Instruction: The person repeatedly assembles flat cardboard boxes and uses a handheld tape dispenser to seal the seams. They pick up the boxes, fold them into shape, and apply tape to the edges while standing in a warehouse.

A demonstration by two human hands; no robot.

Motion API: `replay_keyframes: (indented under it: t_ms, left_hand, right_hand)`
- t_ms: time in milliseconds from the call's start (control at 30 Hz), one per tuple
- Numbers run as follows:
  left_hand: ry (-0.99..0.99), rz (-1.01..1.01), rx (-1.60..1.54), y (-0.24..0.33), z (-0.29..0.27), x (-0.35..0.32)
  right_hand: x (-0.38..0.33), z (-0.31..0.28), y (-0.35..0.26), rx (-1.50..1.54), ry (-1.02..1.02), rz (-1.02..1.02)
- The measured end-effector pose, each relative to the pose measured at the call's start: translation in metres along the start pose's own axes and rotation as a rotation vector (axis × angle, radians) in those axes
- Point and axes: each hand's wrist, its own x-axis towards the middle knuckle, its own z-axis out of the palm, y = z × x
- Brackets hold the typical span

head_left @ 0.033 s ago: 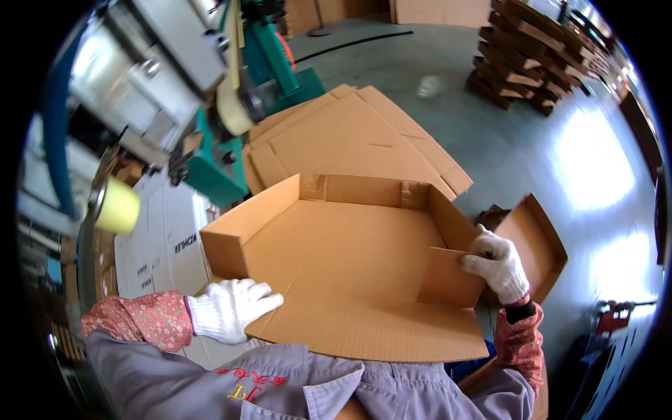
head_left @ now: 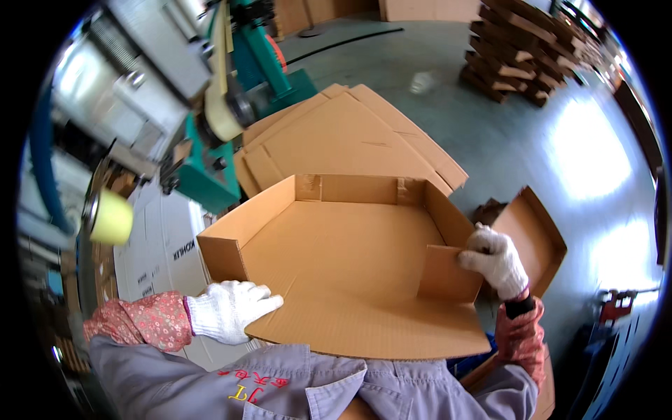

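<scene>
In front of me is a shallow brown cardboard box (head_left: 336,241) with its left, far and right walls folded up. Its near flap (head_left: 378,329) lies flat toward my body. At the near left corner, my left hand (head_left: 234,311), in a white knit glove, lies on the cardboard with fingers stretched out; its thumb is hidden. My right hand (head_left: 495,262), gloved alike, pinches the top of the right wall where a small end flap (head_left: 449,274) is folded inward. Tape strips show at the far corners.
Flat cardboard sheets (head_left: 350,140) lie beyond the box. Left of them stands a green machine (head_left: 210,164) with a tape roll (head_left: 222,115); a yellow roll (head_left: 112,217) is nearer. Another folded cardboard tray (head_left: 528,234) sits at right. Stacked cardboard pieces (head_left: 518,52) stand far right.
The background has shifted slightly left and up in the picture. Both hands keep nearly the same hold and place on the box.
</scene>
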Motion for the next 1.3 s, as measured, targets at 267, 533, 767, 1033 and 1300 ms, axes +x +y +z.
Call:
replay_keyframes:
  t_ms: [267, 533, 767, 1033, 1300]
  left_hand:
    - [-0.309, -0.199, -0.983, -0.096, -0.052, 0.055]
    - [0.573, -0.115, -0.224, -0.077, -0.062, 0.037]
    - [1.399, -0.490, -0.294, -0.200, 0.009, 0.016]
    - [1.441, -0.043, -1.336, -0.178, 0.135, -0.101]
    - [1.675, -0.396, -1.541, -0.136, 0.189, -0.105]
  right_hand:
    - [0.021, -0.032, -0.020, 0.208, -0.168, 0.140]
    - [-0.016, -0.010, -0.023, -0.325, -0.319, 0.066]
    - [0.026, -0.025, -0.079, -0.001, -0.264, 0.025]
    - [0.066, -0.027, -0.166, 0.041, -0.365, -0.266]
    - [0.072, -0.002, -0.225, 0.097, -0.478, -0.246]
